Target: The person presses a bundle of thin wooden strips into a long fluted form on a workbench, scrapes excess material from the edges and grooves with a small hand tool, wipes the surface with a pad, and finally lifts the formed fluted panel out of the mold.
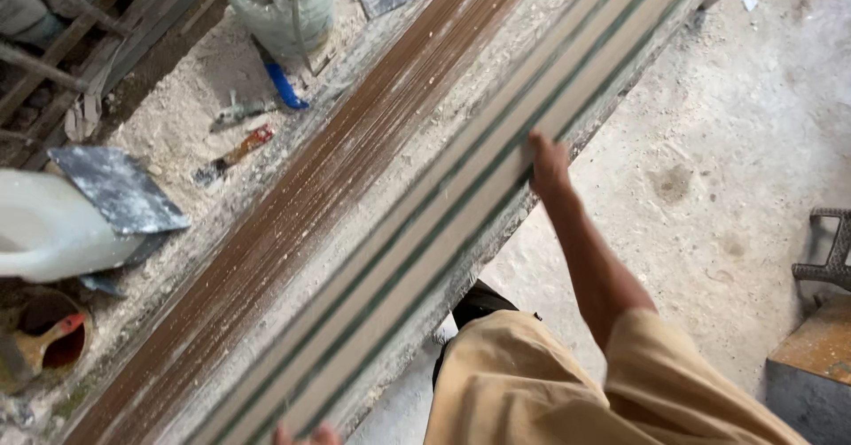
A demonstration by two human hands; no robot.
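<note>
**Striped moulding held at its near edge**

Striped moulding (461, 197), pale with dark green lines, is laid lengthwise on a long dusty workbench (390, 144), running from the near left to the far right beside a brown grooved strip (292, 223). The right hand (547, 163) is pressed on the moulding's near edge, fingers curled over it in a light hold. Only the fingertips of the left hand (306, 434) are seen at the bottom edge, touching the moulding's near end; how far that hand is closed cannot be told. The long piece could be tipped off the bench edge if the thin grip slipped. A scraper (115, 190) and a blue-handled tool (284, 83) are scattered on the far left.
</note>
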